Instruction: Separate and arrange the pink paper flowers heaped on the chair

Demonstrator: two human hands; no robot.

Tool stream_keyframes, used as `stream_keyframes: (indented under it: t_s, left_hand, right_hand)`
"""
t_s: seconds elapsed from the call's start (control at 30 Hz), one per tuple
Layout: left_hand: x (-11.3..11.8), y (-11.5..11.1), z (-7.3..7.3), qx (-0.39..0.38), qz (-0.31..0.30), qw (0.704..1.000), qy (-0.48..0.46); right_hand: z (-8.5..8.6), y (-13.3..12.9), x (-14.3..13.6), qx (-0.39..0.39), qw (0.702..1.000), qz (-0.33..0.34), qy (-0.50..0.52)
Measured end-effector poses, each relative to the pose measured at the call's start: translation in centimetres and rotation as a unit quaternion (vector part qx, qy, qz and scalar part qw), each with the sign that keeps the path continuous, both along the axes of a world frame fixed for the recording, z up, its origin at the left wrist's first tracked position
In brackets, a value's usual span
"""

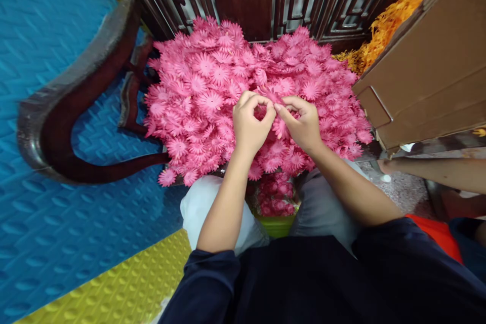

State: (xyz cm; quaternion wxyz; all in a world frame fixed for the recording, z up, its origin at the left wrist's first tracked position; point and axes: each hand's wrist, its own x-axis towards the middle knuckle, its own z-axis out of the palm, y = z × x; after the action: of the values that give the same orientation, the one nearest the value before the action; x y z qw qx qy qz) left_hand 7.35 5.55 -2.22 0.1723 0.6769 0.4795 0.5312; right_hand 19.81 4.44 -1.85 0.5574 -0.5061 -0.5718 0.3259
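A large heap of pink petalled flower pieces (205, 66) spreads in front of me against a carved wooden back. Above its middle, my left hand (252, 119) and my right hand (299, 119) meet at the fingertips. Both hands pinch a darker pink flower piece (270, 94), its petals pointing up and left between them. Thumb and forefinger of each hand are pressed together. More pink pieces (277, 192) lie lower down between my knees, above a green container (278, 225).
A curved dark wooden armrest (49, 131) stands at left over blue matting (38, 243). On the right, a cardboard box (429, 61) leans beside orange pieces (383, 30). Another person's bare limb (436, 172) reaches in from the right edge, near a red-orange object (436, 235).
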Motion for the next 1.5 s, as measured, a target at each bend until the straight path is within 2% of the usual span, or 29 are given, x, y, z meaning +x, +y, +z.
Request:
stream_keyframes:
  t_s: [0.23,0.47,0.57,0.73,0.8,0.97,1.07,1.17,1.23,1.3,1.4,1.5]
  left_hand:
    - [0.1,0.0,-0.1,-0.013,0.014,1.0,-0.007]
    - [0.2,0.0,-0.1,-0.025,0.036,0.999,-0.031]
    - [-0.5,0.5,-0.2,-0.022,0.089,0.993,-0.07]
    - [-2.7,1.7,-0.4,0.0,0.25,0.963,-0.1]
    - [-3.2,1.8,-0.4,-0.013,0.264,0.96,-0.089]
    - [-2.3,1.0,-0.1,-0.045,0.196,0.979,-0.042]
    - [-1.3,0.3,0.2,-0.06,0.102,0.993,0.03]
    - [-0.9,0.1,0.0,-0.066,0.019,0.996,0.061]
    - [-1.0,0.5,-0.3,-0.06,0.013,0.997,0.055]
    - [-1.5,1.1,-0.9,-0.049,0.065,0.996,0.038]
    - [-2.4,2.3,-1.6,-0.045,0.181,0.982,0.008]
    - [-2.7,2.5,-1.5,-0.044,0.215,0.976,-0.008]
  right_hand:
    - [-0.1,0.5,0.1,-0.071,0.992,0.061,0.088]
    - [-0.2,0.5,0.2,-0.109,0.984,0.071,0.124]
    - [-0.2,0.7,0.4,-0.106,0.983,0.054,0.137]
    - [-0.5,1.0,0.9,-0.123,0.981,0.01,0.147]
    - [-0.7,1.2,1.1,-0.125,0.981,0.013,0.147]
    - [-1.0,1.3,1.2,-0.129,0.98,0.009,0.148]
    - [-1.0,1.2,1.2,-0.111,0.984,0.016,0.137]
    - [-1.0,1.2,1.3,-0.107,0.986,0.038,0.119]
    - [-1.0,1.1,1.3,-0.119,0.986,0.04,0.11]
    - [-1.1,1.2,1.3,-0.132,0.985,0.033,0.106]
    - [-1.4,1.5,1.5,-0.128,0.986,0.015,0.103]
    - [-1.9,1.8,1.7,-0.12,0.988,0.002,0.1]
